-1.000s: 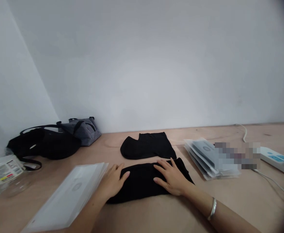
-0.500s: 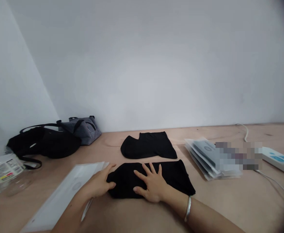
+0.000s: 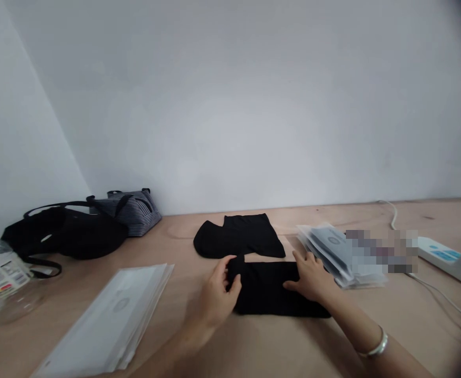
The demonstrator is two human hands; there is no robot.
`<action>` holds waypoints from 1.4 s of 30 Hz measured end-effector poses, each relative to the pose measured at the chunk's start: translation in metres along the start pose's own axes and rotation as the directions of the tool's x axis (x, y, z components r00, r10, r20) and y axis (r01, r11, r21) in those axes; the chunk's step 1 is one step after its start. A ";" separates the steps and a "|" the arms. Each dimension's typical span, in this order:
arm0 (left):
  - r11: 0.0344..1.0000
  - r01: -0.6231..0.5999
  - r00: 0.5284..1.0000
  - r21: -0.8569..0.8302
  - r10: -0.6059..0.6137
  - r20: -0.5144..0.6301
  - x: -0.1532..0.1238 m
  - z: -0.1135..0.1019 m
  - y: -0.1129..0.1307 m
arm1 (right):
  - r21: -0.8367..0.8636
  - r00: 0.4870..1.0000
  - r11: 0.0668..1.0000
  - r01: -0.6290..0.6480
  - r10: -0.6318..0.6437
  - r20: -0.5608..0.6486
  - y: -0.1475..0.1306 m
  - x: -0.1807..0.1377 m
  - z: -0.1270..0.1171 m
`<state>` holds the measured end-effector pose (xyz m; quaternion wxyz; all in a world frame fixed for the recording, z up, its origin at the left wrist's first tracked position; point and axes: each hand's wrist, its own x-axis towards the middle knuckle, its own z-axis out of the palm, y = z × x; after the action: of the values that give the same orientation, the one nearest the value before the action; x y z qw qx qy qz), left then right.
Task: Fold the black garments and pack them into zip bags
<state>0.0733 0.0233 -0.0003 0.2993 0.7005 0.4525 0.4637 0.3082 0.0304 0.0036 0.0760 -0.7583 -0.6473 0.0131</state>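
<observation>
Left hand point(image 3: 219, 290) and right hand point(image 3: 314, 278) have shifted rightward, and the near black cloth point(image 3: 270, 290) now lies shorter on the table point(image 3: 270, 349), before a notched black cloth point(image 3: 240, 237). The left thumb and fingers, apart, curve around the near black cloth's left end; whether they grip, I cannot tell. The right hand spreads over its right end.

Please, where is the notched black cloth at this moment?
In the head view, the notched black cloth lies on the table about midway across, between the wall and the other black cloth, which the left hand and right hand touch.
</observation>
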 end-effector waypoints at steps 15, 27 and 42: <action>0.741 -0.498 0.807 0.450 0.207 0.553 -0.005 0.010 0.017 | 0.317 0.964 0.912 0.260 -0.261 -0.039 -0.032 0.003 0.022; 0.737 -0.463 0.767 0.492 0.056 0.639 -0.007 -0.031 -0.010 | 0.827 0.947 0.528 -0.194 -0.120 0.298 -0.011 0.005 0.010; 0.978 -0.111 0.877 0.176 0.013 0.481 -0.028 -0.052 -0.033 | 0.759 0.962 0.616 0.208 -0.267 -0.047 -0.086 -0.010 -0.015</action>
<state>0.0093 0.0108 -0.0182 0.3150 0.8336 0.3859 0.2387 0.2244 0.0323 0.0291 0.3637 -0.5633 -0.6790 0.2988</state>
